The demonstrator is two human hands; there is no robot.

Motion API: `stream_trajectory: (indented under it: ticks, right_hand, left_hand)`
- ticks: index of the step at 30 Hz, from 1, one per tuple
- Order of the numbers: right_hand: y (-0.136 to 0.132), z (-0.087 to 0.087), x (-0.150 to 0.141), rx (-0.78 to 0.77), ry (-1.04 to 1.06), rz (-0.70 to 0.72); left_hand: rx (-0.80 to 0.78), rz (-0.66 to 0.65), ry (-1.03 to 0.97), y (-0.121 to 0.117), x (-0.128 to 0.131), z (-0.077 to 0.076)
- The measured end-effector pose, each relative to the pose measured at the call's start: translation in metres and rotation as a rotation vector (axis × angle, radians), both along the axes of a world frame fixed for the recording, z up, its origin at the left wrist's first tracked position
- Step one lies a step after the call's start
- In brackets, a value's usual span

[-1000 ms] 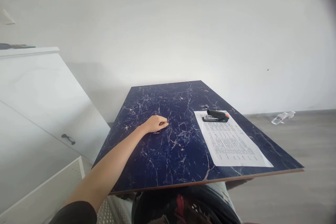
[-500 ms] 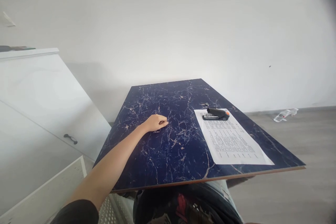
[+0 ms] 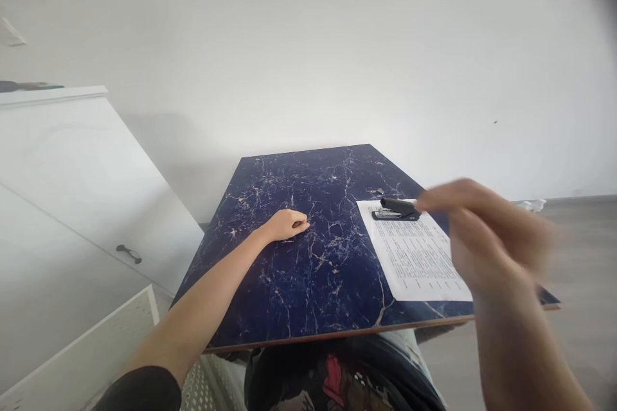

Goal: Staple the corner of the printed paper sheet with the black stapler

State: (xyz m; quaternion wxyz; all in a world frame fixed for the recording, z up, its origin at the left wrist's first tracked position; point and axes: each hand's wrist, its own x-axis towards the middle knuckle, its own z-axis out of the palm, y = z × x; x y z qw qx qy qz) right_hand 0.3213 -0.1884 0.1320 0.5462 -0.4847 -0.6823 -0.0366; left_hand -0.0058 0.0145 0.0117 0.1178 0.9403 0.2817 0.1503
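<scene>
- Rests left hand [image 3: 288,225] on worktop [image 3: 270,282], fingers curled into a loose fist, with only a narrow gap at the thumb.
- Holds right hand [image 3: 488,234] over the right side of paper [image 3: 417,257], fingers stretched forward and leftward; blurred, so cannot tell how wide or narrow, nor whether gripping anything.
- Just beside the right fingertips, to their left: black stapler [image 3: 395,210], lying on the far end of paper, base flat, arm tilted up toward the left fingers' side; cannot tell whether touched.
- Below and left of the right fingers: printed lines of paper, right edge partly hidden behind hand and wrist.
- Beyond the right fingers, to their left, near stapler: small scrap [image 3: 380,191], too small to identify.
- Well to the left of the left fingers: white cabinet [image 3: 62,160] with dark handle [image 3: 129,254].
- Past the right knuckles, on floor [image 3: 588,270]: clear plastic [image 3: 536,205], mostly hidden.
- Beyond both sets of fingers: pale wall [image 3: 289,45].
</scene>
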Motion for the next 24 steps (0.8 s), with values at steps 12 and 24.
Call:
stream_trajectory:
  ticks: [12, 24]
  right_hand:
    - [0.172, -0.121, 0.14, -0.594, 0.38, 0.104]
    - [0.182, -0.114, 0.108, -0.789, 0.144, 0.048]
  left_hand:
    - [-0.007, -0.001, 0.009, 0.0, 0.0, 0.001]
    - [0.006, 0.012, 0.018, 0.001, 0.0, -0.001]
